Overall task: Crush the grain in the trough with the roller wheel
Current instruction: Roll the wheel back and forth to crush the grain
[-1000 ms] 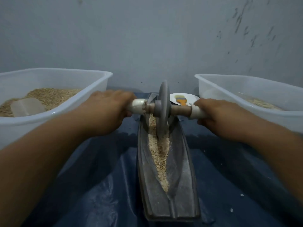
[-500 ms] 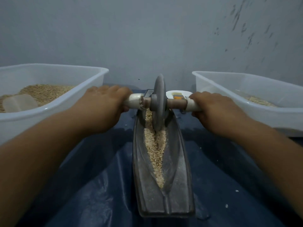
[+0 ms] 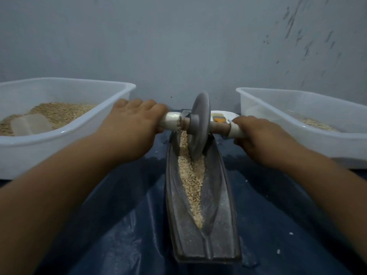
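Sheet: I see a dark blue plastic sheet (image 3: 111, 225) under everything, with a few stray grains on its right side.
Trough: I see the grey metal trough (image 3: 220, 225) running from near to far at centre.
Grain: I see the grain (image 3: 191, 179) lying along the trough groove, widest near the wheel.
Roller wheel: I see the roller wheel (image 3: 199, 124) standing upright at the trough's far end, its rim down in the grain.
Left hand: I see the left hand (image 3: 132, 128) curled tight around the white left handle.
Right hand: I see the right hand (image 3: 264, 139) gripping the right handle likewise.
Left tub: I see the left tub (image 3: 83, 132) holding grain and a clear scoop (image 3: 30, 125).
Right tub: I see the right tub (image 3: 337, 135) holding a little grain.
Plate: I see a white plate (image 3: 228, 115) behind the wheel.
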### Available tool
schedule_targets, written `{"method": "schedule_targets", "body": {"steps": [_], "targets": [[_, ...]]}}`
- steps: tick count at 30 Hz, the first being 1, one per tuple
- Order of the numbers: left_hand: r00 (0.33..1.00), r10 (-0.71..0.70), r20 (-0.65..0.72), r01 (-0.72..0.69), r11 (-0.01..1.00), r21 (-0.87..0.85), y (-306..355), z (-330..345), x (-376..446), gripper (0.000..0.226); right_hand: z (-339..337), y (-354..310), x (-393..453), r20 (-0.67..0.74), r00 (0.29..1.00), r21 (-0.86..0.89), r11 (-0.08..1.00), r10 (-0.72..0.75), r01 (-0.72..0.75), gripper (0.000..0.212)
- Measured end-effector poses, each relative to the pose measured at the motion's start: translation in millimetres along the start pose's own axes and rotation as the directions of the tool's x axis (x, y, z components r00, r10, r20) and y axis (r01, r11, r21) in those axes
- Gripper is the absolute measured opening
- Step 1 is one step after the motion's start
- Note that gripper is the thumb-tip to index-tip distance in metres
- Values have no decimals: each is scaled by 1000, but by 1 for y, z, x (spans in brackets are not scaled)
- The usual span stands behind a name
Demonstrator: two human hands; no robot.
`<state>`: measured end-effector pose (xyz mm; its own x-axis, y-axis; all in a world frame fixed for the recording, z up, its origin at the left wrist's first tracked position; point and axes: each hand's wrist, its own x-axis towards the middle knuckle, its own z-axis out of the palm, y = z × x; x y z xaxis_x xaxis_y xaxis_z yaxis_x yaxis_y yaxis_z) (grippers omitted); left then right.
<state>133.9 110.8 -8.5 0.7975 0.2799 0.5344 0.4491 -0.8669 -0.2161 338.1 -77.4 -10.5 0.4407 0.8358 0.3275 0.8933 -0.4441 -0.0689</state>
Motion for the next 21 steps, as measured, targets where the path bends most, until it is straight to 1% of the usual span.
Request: {"method": "schedule_targets", "body": {"steps": [2,3,5,6,7,8,9,10,11,12,13,15,17,19,20,21], "targets": [[994,-31,106,43,992,-117,-2,-4,2,26,-4,-1,2,30,999,-41,999,-11,12,27],[980,-32,196,70,980,-187,-6,-8,2,22,-11,0,1,76,997,-48,999,-10,14,23],[929,11,369,111,945,-307,-15,-15,-2,18,-25,2,-4,183,983,-42,999,-11,19,18],[905,39,424,126,927,-354,-18,-18,-5,18,-30,3,-8,221,975,-38,999,-18,27,18],[895,59,443,131,913,-387,-18,-18,-8,19,-32,3,-11,239,971,-28,999,-25,33,18],[903,58,426,128,910,-395,-18,-16,-9,19,-31,2,-13,229,973,-8,999,-29,32,18],[932,37,362,107,923,-370,-16,-14,-8,19,-28,0,-12,188,982,10,1000,-27,25,17],[965,11,262,71,950,-304,-14,-9,-6,20,-21,-2,-9,117,993,11,1000,-23,21,18],[986,-4,167,40,975,-217,-10,-4,-4,25,-14,-3,-5,36,999,-20,1000,-18,19,22],[994,-10,110,26,989,-146,-7,-1,-3,29,-8,-6,-1,-23,1000,-66,998,-14,13,28],[995,-15,99,27,993,-115,-4,-1,-2,31,-4,-8,1,-54,999,-101,995,-9,4,32],[989,-11,151,33,989,-146,-4,-4,-2,27,-4,-8,3,-31,999,-117,993,-10,6,27],[964,7,266,54,974,-222,-9,-11,-4,20,-13,-2,0,65,997,-75,997,-30,35,18],[923,30,383,94,949,-302,-13,-20,-8,17,-24,3,-8,186,982,-28,999,-39,45,20],[917,43,396,91,945,-315,-13,-21,-10,17,-27,4,-11,238,971,-6,999,-37,40,21],[929,52,366,69,948,-310,-13,-20,-10,17,-27,4,-14,265,964,19,999,-35,31,20]]}}
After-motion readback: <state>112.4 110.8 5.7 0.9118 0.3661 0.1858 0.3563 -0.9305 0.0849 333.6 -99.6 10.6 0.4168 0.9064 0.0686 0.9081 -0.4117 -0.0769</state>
